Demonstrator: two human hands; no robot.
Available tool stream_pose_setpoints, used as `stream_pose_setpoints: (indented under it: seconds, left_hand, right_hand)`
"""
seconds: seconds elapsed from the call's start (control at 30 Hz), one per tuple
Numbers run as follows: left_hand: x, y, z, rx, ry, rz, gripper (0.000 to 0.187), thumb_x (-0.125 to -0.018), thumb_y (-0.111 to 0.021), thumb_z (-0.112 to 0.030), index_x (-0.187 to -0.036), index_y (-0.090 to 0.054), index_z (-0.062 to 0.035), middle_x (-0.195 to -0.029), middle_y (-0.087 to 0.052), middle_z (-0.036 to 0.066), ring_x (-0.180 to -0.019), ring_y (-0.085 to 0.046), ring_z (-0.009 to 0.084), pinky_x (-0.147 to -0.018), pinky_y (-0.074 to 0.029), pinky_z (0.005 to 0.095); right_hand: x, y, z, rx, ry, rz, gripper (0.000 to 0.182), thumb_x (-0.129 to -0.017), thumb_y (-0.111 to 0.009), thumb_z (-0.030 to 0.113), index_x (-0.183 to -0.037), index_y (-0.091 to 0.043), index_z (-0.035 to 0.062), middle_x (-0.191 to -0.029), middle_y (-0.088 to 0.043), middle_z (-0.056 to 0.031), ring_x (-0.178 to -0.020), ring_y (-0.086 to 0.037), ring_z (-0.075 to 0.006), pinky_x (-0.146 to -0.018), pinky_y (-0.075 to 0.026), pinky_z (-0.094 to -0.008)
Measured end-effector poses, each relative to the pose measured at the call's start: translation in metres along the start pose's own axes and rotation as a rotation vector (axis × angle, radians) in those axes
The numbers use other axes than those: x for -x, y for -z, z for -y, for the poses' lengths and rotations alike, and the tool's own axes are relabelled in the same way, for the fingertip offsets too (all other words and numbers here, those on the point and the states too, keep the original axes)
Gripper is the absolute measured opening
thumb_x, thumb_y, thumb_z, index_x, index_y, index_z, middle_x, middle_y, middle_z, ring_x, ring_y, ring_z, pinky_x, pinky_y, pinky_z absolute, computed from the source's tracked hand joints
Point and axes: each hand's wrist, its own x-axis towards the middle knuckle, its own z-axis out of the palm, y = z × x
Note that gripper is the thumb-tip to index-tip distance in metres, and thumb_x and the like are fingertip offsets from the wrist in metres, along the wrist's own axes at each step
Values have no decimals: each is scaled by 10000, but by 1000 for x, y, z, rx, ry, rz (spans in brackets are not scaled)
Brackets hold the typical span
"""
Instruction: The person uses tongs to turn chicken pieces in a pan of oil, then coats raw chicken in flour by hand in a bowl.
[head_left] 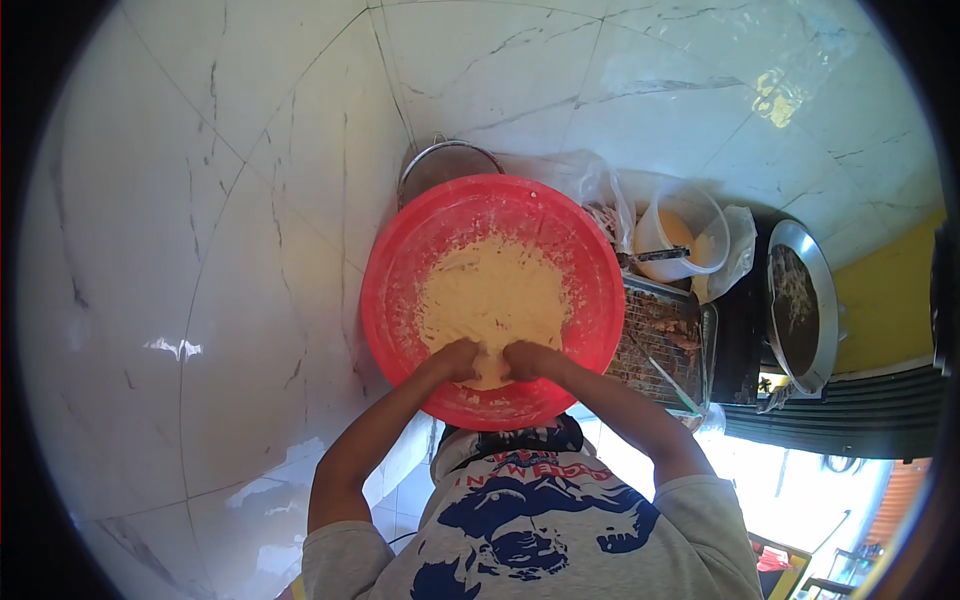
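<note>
A large red basin (378,300) stands in front of me with a bed of pale yellow flour-like powder (495,290) in it, and more powder dusts its inner wall. Both hands reach into the near side of this powder. My left hand (457,360) is curled, its fingertips sunk in the powder. Close beside it, my right hand (530,361) is curled in the same way, knuckles up. Whatever lies within the fingers of either hand is hidden. A few small lumps show under the powder's surface.
Right of the basin are a wire rack (650,355) with browned food pieces, green-handled tongs (670,385) and a clear plastic tub (715,235). Farther right, a wide metal pan (822,300) holds dark oil. A metal ring handle (450,146) shows behind the basin. Tiled walls stand behind and left.
</note>
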Motion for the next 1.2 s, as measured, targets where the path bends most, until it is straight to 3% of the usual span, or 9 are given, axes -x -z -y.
stream_pose_setpoints:
  seconds: [0.33, 0.4, 0.47, 0.57, 0.83, 0.97, 1.03, 1.1, 1.2]
  left_hand:
    - [-2, 13, -5, 117, -9, 428, 455, -668, -763, -316, -1040, -668, -72, -941, -666, 173, -921, -629, 309, -795, -482, 372]
    - [0, 14, 3, 98, 15, 213, 453, -679, -740, -340, -1031, -666, -65, -989, -659, 173, -958, -623, 305, -821, -485, 379]
    - [2, 11, 4, 104, -47, 151, 444, -700, -724, -330, -1061, -659, -80, -984, -661, 168, -943, -624, 309, -820, -483, 372]
    - [-1, 2, -13, 80, -74, 196, 437, -724, -708, -300, -1106, -646, -98, -984, -664, 158, -931, -625, 313, -826, -480, 363]
    - [-5, 5, -6, 276, -20, 175, 392, -677, -740, -240, -1018, -664, -64, -966, -659, 181, -898, -633, 325, -785, -492, 394]
    - [-2, 6, -6, 110, 89, -237, 394, -684, -742, -229, -1033, -654, -70, -944, -658, 180, -887, -631, 334, -785, -492, 412]
    - [-7, -1, -4, 7, 21, -352, 411, -679, -748, -241, -1042, -652, -75, -940, -657, 181, -887, -629, 339, -786, -492, 414]
    - [-7, -7, -4, 50, -147, 30, 410, -653, -756, -308, -952, -643, -51, -930, -654, 180, -909, -617, 352, -808, -479, 410]
    - [-7, -16, -20, 47, -49, 217, 387, -680, -726, -329, -947, -650, -59, -926, -652, 185, -907, -616, 352, -801, -477, 416]
  right_hand:
    - [0, 1, -13, -404, 65, 285, 302, -813, -619, 286, -966, -658, 28, -892, -658, -190, -832, -626, -353, -731, -484, -406]
    - [-1, -2, -16, -584, 18, 264, 303, -818, -617, 289, -968, -658, 29, -892, -659, -188, -836, -629, -348, -735, -487, -407]
    - [14, 13, 3, -110, -39, -32, 319, -803, -643, 299, -974, -659, 30, -916, -661, -191, -850, -636, -342, -745, -493, -409]
    - [1, -4, 8, 22, 31, 203, 359, -788, -667, 332, -989, -660, 34, -947, -660, -196, -885, -634, -341, -771, -492, -411]
    - [4, 5, -3, -198, -20, 112, 383, -758, -702, 331, -963, -662, 10, -941, -655, -211, -926, -627, -340, -804, -491, -404]
    - [0, 1, -2, -15, -82, -273, 335, -751, -689, 279, -940, -662, 4, -945, -651, -218, -916, -635, -347, -792, -507, -411]
    - [4, 4, 5, -3, -67, -158, 324, -746, -681, 262, -942, -661, 5, -959, -649, -220, -918, -636, -345, -787, -508, -417]
    - [5, 2, 13, 9, -47, -42, 314, -740, -674, 244, -944, -660, 6, -973, -646, -222, -920, -636, -343, -782, -510, -423]
    - [6, -7, 17, 57, 6, 62, 320, -730, -677, 243, -952, -665, 12, -963, -653, -213, -908, -640, -338, -766, -513, -416]
